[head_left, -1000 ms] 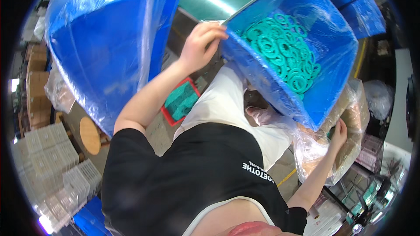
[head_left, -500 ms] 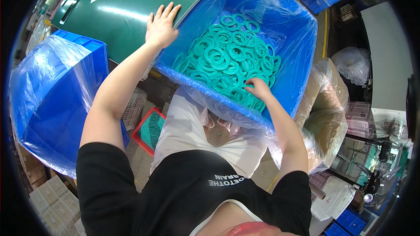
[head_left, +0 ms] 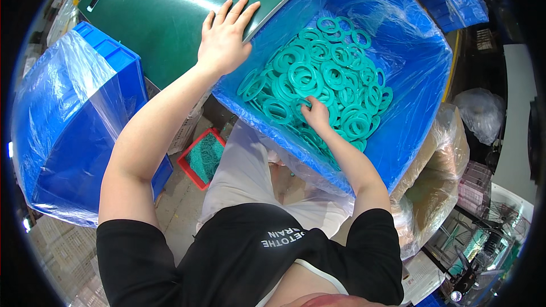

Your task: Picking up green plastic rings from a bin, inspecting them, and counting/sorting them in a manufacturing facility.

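A big blue bin (head_left: pixel 414 88) lined with clear plastic holds a heap of flat teal-green rings (head_left: pixel 305 77). My right hand (head_left: pixel 317 115) reaches down into the heap near the bin's close side, its fingers curled and pinching the edge of a ring; the fingertips are partly hidden. On the dark green tabletop (head_left: pixel 170 34) my left hand (head_left: pixel 224 44) rests palm down with fingers spread, right beside the bin's left edge. Nothing is in it.
Left of me stands another plastic-covered blue bin (head_left: pixel 122 62). A red tray (head_left: pixel 200 184) with small teal bits sits on the floor between. To the right is a large plastic-wrapped bag (head_left: pixel 435 182); more blue crates (head_left: pixel 455 0) stand at the far right.
My right hand has shifted left and farther into the heap of rings. The left hand stays flat on the tabletop. The whole view has turned slightly.
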`<state>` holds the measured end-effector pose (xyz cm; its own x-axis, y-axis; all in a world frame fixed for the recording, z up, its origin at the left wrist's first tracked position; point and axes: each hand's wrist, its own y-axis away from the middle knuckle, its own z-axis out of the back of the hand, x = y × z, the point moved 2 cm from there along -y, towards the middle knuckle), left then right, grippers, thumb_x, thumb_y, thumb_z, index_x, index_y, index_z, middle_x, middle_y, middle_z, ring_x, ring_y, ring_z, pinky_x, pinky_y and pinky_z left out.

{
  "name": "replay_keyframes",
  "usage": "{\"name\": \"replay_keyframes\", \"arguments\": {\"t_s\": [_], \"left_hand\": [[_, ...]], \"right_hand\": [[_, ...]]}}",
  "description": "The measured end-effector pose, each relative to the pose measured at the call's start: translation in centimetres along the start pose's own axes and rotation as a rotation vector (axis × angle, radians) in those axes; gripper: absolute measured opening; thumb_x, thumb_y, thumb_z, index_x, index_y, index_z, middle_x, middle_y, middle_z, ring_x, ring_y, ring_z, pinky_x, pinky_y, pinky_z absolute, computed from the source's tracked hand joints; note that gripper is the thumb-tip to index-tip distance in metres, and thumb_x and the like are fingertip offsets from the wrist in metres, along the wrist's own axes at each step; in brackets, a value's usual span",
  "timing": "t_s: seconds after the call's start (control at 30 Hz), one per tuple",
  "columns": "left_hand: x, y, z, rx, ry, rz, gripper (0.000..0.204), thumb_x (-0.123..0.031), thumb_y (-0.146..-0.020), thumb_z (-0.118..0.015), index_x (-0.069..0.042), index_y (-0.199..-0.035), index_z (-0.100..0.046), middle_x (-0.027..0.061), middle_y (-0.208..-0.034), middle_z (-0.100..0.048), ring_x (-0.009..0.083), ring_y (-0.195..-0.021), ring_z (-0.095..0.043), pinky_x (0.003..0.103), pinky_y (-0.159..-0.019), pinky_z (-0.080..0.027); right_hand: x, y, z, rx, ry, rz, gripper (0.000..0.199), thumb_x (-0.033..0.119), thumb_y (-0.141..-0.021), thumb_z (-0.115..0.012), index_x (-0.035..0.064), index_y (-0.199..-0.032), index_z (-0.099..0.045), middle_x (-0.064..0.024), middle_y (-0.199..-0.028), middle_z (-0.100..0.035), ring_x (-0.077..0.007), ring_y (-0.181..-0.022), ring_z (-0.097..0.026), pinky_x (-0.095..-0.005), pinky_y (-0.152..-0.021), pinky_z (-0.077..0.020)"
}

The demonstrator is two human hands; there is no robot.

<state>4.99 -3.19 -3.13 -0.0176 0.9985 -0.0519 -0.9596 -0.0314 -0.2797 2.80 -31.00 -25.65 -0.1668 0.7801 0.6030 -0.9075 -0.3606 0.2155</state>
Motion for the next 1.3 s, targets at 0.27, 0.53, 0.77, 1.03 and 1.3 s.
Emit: {"name": "replay_keyframes", "arguments": {"t_s": [0.27,0.53,0.77,1.03,1.3], "left_hand": [[-0.2,0.0,0.0,-0.024,0.012,-0.007,0.076,-0.015,-0.073,-0.062,-0.028,-0.141,-0.031,0.0021,-0.147,-0.031,0.027,-0.135,-0.028,0.048,-0.111,-0.02],[0.2,0.3,-0.1,-0.022,0.028,0.011,0.075,-0.015,-0.073,-0.062,-0.027,-0.141,-0.032,0.0023,-0.147,-0.031,0.0258,-0.136,-0.028,0.048,-0.111,-0.02],[0.5,-0.4,-0.3,-0.026,0.041,0.009,0.075,-0.016,-0.074,-0.062,-0.027,-0.142,-0.031,0.002,-0.147,-0.032,0.0255,-0.136,-0.027,0.047,-0.111,-0.02],[0.0,0.1,1.4,0.087,0.095,0.05,0.078,-0.011,-0.069,-0.06,-0.021,-0.141,-0.032,0.0076,-0.15,-0.026,0.0283,-0.139,-0.022,0.054,-0.109,-0.018],[0.3,1.6,1.7,0.081,0.13,0.061,0.079,-0.017,-0.073,-0.062,-0.021,-0.144,-0.026,0.0061,-0.15,-0.023,0.0269,-0.14,-0.017,0.049,-0.113,-0.014]], "right_hand": [[4.1,-2.6,0.1,0.078,-0.102,0.241,0.055,0.037,-0.075,-0.071,0.0007,-0.113,-0.054,-0.018,-0.114,-0.058,-0.0333,-0.107,-0.053,-0.0436,-0.086,-0.0431],[4.5,-2.7,-4.0,0.196,0.451,0.156,0.085,0.036,-0.059,-0.081,0.0011,-0.127,-0.043,-0.0148,-0.124,-0.05,-0.0306,-0.116,-0.046,-0.0496,-0.097,-0.0342],[5.7,-2.8,-6.3,0.19,0.353,0.333,0.05,0.028,-0.06,-0.078,0.0026,-0.096,-0.054,-0.0158,-0.095,-0.061,-0.0313,-0.1,-0.054,-0.0408,-0.087,-0.0425],[2.0,-2.0,-6.6,0.327,0.211,0.21,0.066,0.023,-0.062,-0.073,0.0087,-0.122,-0.05,-0.0234,-0.115,-0.052,-0.0395,-0.109,-0.05,-0.0449,-0.094,-0.0417],[2.3,-2.8,-7.5,0.365,0.403,0.269,0.052,0.032,-0.062,-0.072,-0.0001,-0.101,-0.059,-0.0205,-0.1,-0.058,-0.0338,-0.101,-0.052,-0.046,-0.094,-0.0304]]}}
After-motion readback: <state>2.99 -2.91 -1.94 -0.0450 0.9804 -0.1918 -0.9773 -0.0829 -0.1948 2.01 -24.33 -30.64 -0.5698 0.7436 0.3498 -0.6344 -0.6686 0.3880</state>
